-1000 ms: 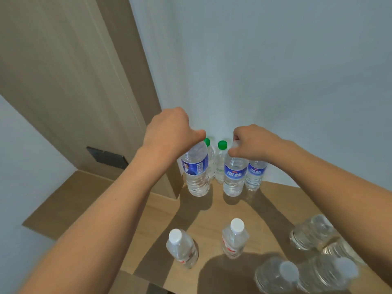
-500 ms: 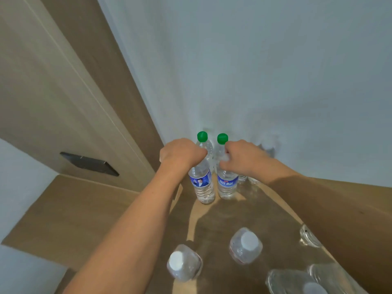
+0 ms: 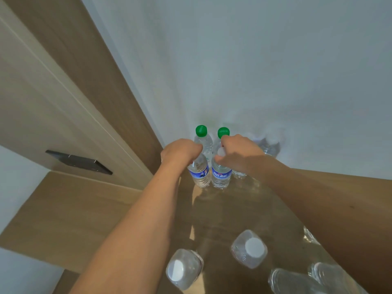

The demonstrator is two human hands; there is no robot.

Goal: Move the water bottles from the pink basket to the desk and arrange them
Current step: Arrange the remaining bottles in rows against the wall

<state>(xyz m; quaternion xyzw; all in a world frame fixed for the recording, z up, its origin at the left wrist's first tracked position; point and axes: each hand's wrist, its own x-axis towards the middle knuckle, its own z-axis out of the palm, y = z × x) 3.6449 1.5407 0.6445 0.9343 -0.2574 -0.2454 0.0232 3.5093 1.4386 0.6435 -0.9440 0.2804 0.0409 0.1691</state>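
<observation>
My left hand point(image 3: 180, 152) grips the top of a blue-labelled water bottle point(image 3: 199, 172) standing on the wooden desk point(image 3: 244, 209). My right hand point(image 3: 237, 152) pinches the white cap of a second blue-labelled bottle point(image 3: 220, 176) right beside it. Behind them, against the wall, stand two green-capped bottles point(image 3: 201, 132) point(image 3: 223, 132). More clear bottles point(image 3: 271, 145) stand to the right of my right hand, partly hidden by it. The pink basket is out of view.
Several white-capped bottles stand near the desk's front, among them one point(image 3: 184, 269) at the left and one point(image 3: 249, 249) in the middle. A wooden cabinet panel point(image 3: 84, 81) with a dark handle point(image 3: 78, 161) rises at the left. The white wall point(image 3: 254, 60) closes the back.
Both hands have carried their bottles back toward the wall and set them side by side in front of the green-capped pair. The camera has tilted further down over the desk.
</observation>
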